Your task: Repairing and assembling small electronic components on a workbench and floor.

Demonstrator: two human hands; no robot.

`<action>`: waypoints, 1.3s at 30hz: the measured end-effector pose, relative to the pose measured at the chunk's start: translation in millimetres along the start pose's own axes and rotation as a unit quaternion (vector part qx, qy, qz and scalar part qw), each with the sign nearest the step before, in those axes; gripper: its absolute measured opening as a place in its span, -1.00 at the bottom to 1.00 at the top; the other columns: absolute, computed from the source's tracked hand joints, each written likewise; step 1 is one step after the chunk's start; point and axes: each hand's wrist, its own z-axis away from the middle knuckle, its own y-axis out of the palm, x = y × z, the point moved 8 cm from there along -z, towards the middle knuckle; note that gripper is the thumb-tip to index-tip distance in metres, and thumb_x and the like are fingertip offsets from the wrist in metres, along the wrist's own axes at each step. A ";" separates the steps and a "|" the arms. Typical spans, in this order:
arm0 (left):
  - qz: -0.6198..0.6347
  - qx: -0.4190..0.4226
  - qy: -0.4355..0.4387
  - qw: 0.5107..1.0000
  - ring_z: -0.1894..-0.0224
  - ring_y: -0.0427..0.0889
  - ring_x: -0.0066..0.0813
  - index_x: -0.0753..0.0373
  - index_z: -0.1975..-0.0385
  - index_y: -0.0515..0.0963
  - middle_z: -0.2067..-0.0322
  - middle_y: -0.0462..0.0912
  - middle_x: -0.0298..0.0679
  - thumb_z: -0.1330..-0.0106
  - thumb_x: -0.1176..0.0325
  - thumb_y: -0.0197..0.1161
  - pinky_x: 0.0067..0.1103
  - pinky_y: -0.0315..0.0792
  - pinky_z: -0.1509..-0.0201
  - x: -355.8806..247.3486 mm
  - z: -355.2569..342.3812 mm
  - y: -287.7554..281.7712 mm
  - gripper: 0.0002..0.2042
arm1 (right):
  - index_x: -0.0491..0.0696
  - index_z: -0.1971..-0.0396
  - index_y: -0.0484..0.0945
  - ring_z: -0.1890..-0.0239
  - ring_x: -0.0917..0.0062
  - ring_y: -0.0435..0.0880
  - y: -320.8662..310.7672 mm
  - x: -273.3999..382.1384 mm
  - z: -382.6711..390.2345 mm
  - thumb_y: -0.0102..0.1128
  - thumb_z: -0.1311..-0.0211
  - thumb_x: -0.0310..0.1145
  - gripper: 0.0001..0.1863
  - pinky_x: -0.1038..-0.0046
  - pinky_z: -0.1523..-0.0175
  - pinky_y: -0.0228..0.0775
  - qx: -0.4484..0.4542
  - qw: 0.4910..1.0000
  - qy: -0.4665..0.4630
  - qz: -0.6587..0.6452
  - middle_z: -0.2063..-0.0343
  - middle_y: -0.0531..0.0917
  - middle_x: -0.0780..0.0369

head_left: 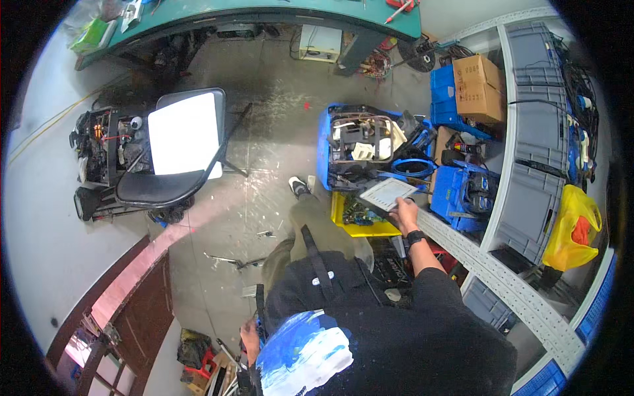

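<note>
The right hand [404,214] grips the flat, white-faced rectangular panel [384,193] near the yellow plastic bin [373,230]; a firm, level hold should suit it. The left hand [249,338] hangs low; I cannot tell its grip.

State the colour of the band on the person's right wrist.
Black; the band shows in the head view, just behind the right hand.
</note>
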 end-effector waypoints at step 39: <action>0.136 0.013 0.054 0.989 0.29 0.61 -0.40 0.35 0.08 0.58 0.33 0.68 -0.16 -0.42 0.25 0.14 -0.47 0.48 0.12 33.0 35.8 71.4 -0.71 | -0.21 0.39 0.70 0.49 0.47 0.66 41.6 36.9 -57.1 0.32 -0.23 -0.36 -0.81 0.40 0.28 0.51 0.044 0.854 -0.405 0.324 0.51 0.70 0.19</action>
